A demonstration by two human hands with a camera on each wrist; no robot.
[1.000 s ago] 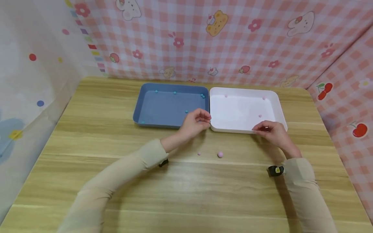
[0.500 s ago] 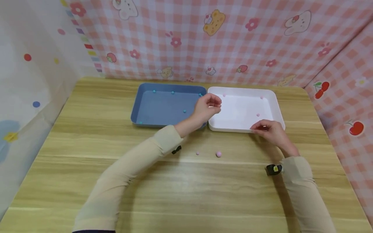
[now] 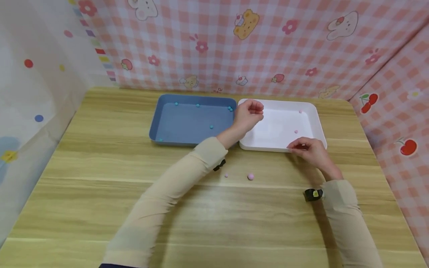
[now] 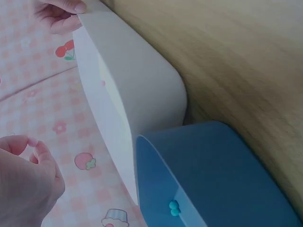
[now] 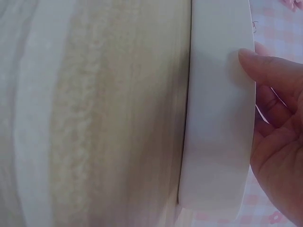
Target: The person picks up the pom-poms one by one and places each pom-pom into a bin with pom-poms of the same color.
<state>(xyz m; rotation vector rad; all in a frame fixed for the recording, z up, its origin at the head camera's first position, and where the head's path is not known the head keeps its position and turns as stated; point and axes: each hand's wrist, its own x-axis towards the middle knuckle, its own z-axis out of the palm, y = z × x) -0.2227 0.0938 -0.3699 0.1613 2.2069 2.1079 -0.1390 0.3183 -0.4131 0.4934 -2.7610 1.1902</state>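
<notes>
Placing seems in hand: the left hand (image 3: 247,117), nearly closed, apparently on a pink bead (image 4: 32,141) above the white tray (image 3: 278,128) the right hand (image 3: 311,151) pinches, should next lower and release.

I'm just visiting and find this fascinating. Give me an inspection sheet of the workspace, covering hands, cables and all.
Surface: wood-grain table.
Job's things: blue tray with turquoise beads; white tray beside it, at least two pink beads inside; a small pink bead and a larger pink ball on the table.
Clutter: nothing seen.
Hands: left hand over the white tray's left side, whether holding anything unclear; right hand grips that tray's near wall.
Cables: nothing seen.
Surroundings: pink checked cloth behind.
</notes>
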